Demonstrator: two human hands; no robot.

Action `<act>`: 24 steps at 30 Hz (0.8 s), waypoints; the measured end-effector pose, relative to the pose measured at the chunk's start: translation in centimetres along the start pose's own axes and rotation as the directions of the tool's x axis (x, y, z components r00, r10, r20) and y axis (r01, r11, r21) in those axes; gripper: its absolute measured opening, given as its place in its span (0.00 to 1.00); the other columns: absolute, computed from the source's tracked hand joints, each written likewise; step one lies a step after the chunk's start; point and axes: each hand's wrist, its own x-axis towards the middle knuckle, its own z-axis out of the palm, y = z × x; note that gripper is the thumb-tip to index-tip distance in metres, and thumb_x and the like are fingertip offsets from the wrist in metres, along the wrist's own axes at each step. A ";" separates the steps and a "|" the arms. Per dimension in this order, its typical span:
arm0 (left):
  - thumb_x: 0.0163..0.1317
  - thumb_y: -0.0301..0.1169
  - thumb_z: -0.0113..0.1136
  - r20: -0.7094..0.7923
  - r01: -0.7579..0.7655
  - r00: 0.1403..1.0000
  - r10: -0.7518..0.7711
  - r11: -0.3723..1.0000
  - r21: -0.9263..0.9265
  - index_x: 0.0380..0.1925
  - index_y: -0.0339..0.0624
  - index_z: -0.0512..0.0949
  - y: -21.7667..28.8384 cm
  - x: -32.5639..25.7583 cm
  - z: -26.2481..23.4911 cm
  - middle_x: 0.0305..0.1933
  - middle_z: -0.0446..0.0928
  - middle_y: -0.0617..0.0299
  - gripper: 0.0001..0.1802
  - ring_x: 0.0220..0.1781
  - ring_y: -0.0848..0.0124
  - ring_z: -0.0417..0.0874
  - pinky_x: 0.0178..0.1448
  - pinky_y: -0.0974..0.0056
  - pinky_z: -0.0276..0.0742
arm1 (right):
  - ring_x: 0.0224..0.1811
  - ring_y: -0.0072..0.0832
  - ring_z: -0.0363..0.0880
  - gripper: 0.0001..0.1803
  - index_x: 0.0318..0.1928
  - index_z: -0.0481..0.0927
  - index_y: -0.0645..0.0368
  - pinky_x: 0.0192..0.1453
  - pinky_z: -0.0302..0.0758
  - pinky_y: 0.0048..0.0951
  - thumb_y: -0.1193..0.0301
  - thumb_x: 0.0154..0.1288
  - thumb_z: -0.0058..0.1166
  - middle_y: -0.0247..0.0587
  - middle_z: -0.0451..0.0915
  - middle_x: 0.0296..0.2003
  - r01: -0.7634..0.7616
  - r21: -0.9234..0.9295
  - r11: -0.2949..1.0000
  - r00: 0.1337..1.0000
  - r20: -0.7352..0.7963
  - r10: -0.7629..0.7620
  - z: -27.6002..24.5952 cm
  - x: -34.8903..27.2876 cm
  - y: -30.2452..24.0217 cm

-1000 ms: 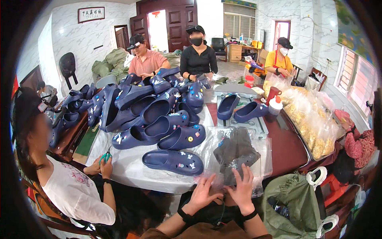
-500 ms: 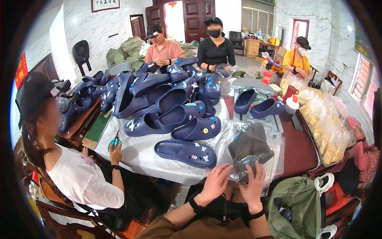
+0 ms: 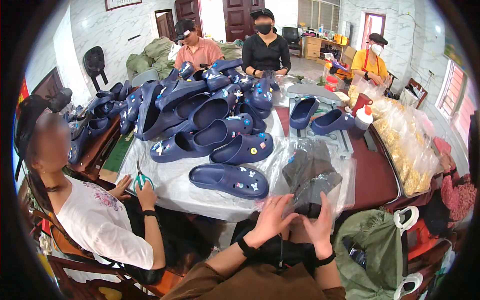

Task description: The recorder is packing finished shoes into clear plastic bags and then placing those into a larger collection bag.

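Bright, glowing doorway (image 3: 212, 20), glare on plastic bag (image 3: 312, 175), curved dark edges

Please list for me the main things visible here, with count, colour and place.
Table: one, white and dark-red covers, centre
Clogs: many, dark blue, mostly heaped on the table
Plastic case: one, grey, under two clogs
Plastic bag: at least one, clear, dark contents, table's near edge
Bottle: one, white with red tip, right of case
Jar: one, red, table's far side
Bags of pieces: several, clear and gold, table's right
Other people: at least five, mixed clothing, around table
Scissors: one pair, green-handled, held at left
Sacks: several, green, near right and far back
Desk: one, light brown, back
Left hand: one, dark wristband, by the bag
Right hand: one, dark wristband, by the bag
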 end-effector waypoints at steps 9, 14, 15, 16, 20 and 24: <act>0.56 0.32 0.73 0.078 0.044 0.996 -0.051 0.995 0.085 0.57 0.40 0.74 -0.6 -0.2 2.7 0.52 0.78 0.51 0.29 0.56 0.49 0.76 0.62 0.51 0.73 | 0.69 0.55 0.70 0.53 0.73 0.61 0.64 0.70 0.70 0.45 0.74 0.47 0.75 0.59 0.70 0.68 -0.001 -0.015 1.000 1.000 0.014 0.001 0.9 -0.3 0.7; 0.55 0.30 0.73 0.099 0.063 0.993 -0.064 0.998 0.016 0.56 0.40 0.73 -1.0 0.2 3.0 0.45 0.79 0.52 0.29 0.54 0.50 0.77 0.59 0.53 0.73 | 0.68 0.56 0.71 0.52 0.73 0.61 0.64 0.69 0.70 0.46 0.74 0.48 0.75 0.59 0.70 0.67 0.021 -0.010 1.000 1.000 0.001 -0.021 0.9 -0.2 0.7; 0.55 0.28 0.72 0.117 0.059 0.991 -0.058 0.998 0.000 0.56 0.40 0.73 -1.1 0.3 2.9 0.42 0.78 0.52 0.29 0.50 0.50 0.77 0.56 0.53 0.73 | 0.68 0.56 0.71 0.52 0.73 0.61 0.64 0.69 0.70 0.46 0.74 0.48 0.75 0.59 0.71 0.67 0.021 -0.002 1.000 1.000 0.004 -0.021 0.9 -0.2 0.8; 0.54 0.27 0.72 0.135 0.055 0.989 -0.052 0.998 -0.016 0.56 0.39 0.73 -1.2 0.3 2.8 0.38 0.77 0.52 0.28 0.47 0.51 0.77 0.53 0.53 0.73 | 0.68 0.56 0.71 0.52 0.73 0.61 0.64 0.69 0.70 0.46 0.74 0.48 0.75 0.59 0.71 0.67 0.020 -0.001 1.000 1.000 0.004 -0.020 0.8 -0.2 0.8; 0.54 0.23 0.70 0.124 0.076 0.990 -0.067 0.994 -0.074 0.56 0.38 0.72 -1.8 -0.1 3.2 0.33 0.73 0.53 0.28 0.38 0.52 0.75 0.46 0.53 0.73 | 0.66 0.56 0.72 0.52 0.74 0.59 0.63 0.68 0.71 0.46 0.72 0.50 0.75 0.59 0.72 0.65 0.040 0.019 0.999 0.999 0.033 -0.041 0.6 -0.1 0.8; 0.57 0.21 0.66 0.092 0.120 0.990 -0.107 0.982 -0.144 0.55 0.39 0.72 -1.4 -0.5 3.9 0.29 0.71 0.53 0.25 0.32 0.55 0.73 0.39 0.54 0.71 | 0.63 0.56 0.74 0.50 0.74 0.60 0.62 0.64 0.73 0.48 0.72 0.52 0.74 0.58 0.74 0.63 -0.024 0.055 0.998 0.997 0.074 0.019 0.9 -0.2 1.3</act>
